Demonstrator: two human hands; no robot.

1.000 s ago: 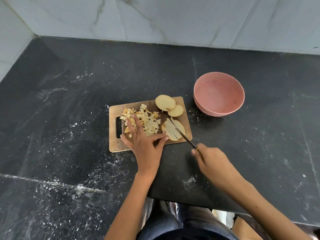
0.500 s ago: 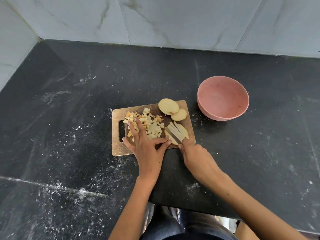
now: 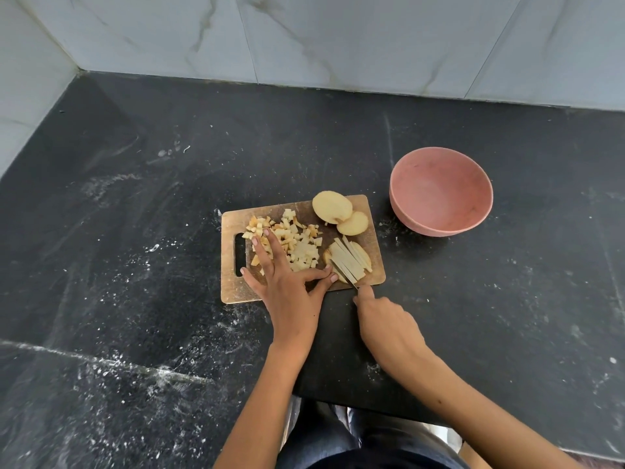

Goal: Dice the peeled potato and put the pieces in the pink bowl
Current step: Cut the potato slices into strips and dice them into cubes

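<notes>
A small wooden cutting board [image 3: 233, 292] lies on the black counter. On it sit a pile of diced potato [image 3: 297, 242], a stack of potato strips [image 3: 350, 260] and two uncut slices [image 3: 333, 207] at the far edge. My left hand [image 3: 287, 286] rests flat on the board, fingers spread beside the dice, thumb and forefinger touching the strips' near end. My right hand [image 3: 385, 323] grips a knife [image 3: 345, 274] whose thin blade lies across the strips; the handle is hidden in the fist. The pink bowl [image 3: 439, 191] stands empty to the right of the board.
The black stone counter [image 3: 135, 231] carries white dust and smears, mostly left and front. Marble-tiled walls [image 3: 338, 38] close the back and left side. The counter's front edge is cut out just below my hands, with my legs beneath.
My right hand pushed the knife forward into the strips, then drew back slightly toward the board's near edge. My left hand stayed in place.
</notes>
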